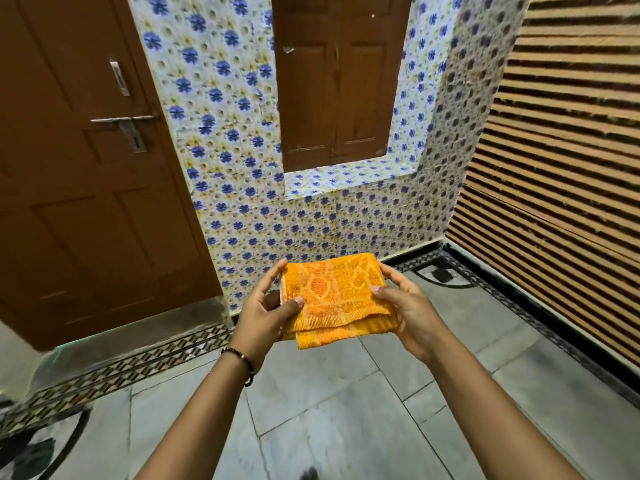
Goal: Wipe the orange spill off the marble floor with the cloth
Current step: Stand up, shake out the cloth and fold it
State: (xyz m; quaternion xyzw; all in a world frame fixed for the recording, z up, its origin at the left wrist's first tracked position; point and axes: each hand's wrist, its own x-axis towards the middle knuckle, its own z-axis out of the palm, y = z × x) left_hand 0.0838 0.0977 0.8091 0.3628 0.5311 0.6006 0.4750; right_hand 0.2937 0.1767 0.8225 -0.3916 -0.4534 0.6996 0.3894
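Note:
A folded orange patterned cloth (337, 294) is held up in front of me, above the grey marble floor (329, 403). My left hand (265, 306) pinches its left edge, thumb on top and fingers behind. My right hand (407, 308) grips its right edge the same way, thumb on the top face. Both arms stretch forward from the bottom of the view. No orange spill shows on the visible floor.
A brown wooden door (86, 188) stands at the left. Ahead is a blue-flowered tiled wall (242, 202) with a recessed brown shutter (337, 81). A striped slatted wall (561, 168) runs along the right. A dark patterned border (138, 367) edges the floor.

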